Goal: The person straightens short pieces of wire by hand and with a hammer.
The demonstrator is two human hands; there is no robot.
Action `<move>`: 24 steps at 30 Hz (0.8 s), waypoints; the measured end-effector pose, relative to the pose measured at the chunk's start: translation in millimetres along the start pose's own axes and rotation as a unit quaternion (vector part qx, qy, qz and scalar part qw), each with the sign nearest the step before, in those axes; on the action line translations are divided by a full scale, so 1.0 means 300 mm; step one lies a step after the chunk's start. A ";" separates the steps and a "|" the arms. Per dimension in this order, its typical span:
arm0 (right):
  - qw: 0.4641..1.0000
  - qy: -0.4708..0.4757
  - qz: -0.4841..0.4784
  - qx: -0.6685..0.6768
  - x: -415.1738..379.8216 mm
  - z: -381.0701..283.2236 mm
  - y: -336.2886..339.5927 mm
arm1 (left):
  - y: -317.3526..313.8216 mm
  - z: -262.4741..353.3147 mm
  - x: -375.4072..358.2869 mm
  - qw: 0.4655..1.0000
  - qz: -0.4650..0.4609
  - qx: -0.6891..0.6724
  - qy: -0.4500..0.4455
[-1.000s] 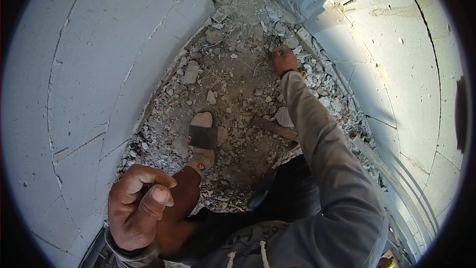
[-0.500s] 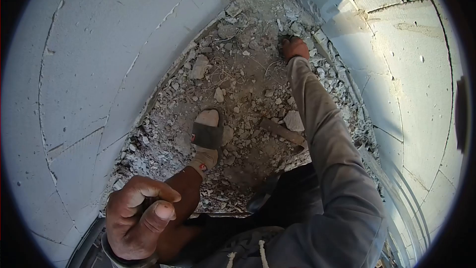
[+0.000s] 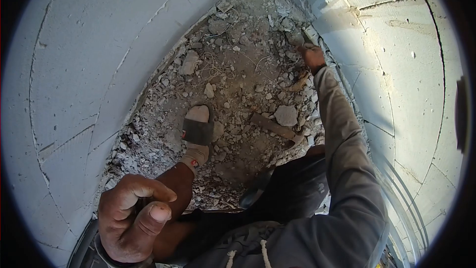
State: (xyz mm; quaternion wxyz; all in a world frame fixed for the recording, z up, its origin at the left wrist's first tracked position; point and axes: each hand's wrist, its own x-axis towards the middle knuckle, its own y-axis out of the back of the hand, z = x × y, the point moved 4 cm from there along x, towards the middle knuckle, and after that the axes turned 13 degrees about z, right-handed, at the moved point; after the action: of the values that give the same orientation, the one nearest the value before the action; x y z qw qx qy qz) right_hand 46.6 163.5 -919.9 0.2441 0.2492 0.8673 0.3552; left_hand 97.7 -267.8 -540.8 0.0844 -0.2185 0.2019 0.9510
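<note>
My left hand (image 3: 134, 218) is raised above my left knee, its fingers curled in a loose fist. The thumb lies a little apart from the bent index finger, and no object shows in the hand. My right arm stretches far forward, and my right hand (image 3: 312, 58) is down at the rubble along the right wall. Its fingers are bent together beside a grey chunk of rubble (image 3: 294, 38). The fingertips are partly hidden, so what they grip cannot be made out. Just below that hand lies a yellowish-brown scrap (image 3: 299, 83).
Concrete rubble (image 3: 238, 84) covers the narrow floor between a left block wall (image 3: 94, 69) and a right block wall (image 3: 396, 54). Tangled string (image 3: 215, 67), a pale stone (image 3: 286, 115) and a brown, flat bar-like piece (image 3: 271, 126) lie there. My sandalled foot (image 3: 198, 129) stands among the debris.
My right hand has shifted right, closer to the right wall, uncovering the yellowish-brown scrap. The view has turned slightly. My left hand keeps its curled shape.
</note>
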 end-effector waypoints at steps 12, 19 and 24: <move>0.974 0.121 -0.040 -0.190 -0.045 -0.110 -0.185 | -0.016 -0.009 0.017 0.993 -0.027 -0.033 0.110; 0.913 0.173 -0.113 -0.353 -0.008 -0.141 -0.290 | -0.006 -0.035 0.027 0.995 -0.017 0.004 0.093; 0.940 0.199 -0.029 -0.276 -0.015 -0.147 -0.261 | 0.000 -0.063 0.044 0.991 -0.020 0.000 0.135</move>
State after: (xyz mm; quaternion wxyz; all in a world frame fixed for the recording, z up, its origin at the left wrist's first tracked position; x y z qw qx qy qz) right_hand 3.2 90.0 -948.8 0.1356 0.0706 0.7733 0.6154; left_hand 93.1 -274.6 -562.2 0.0756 -0.3493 0.2068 0.9108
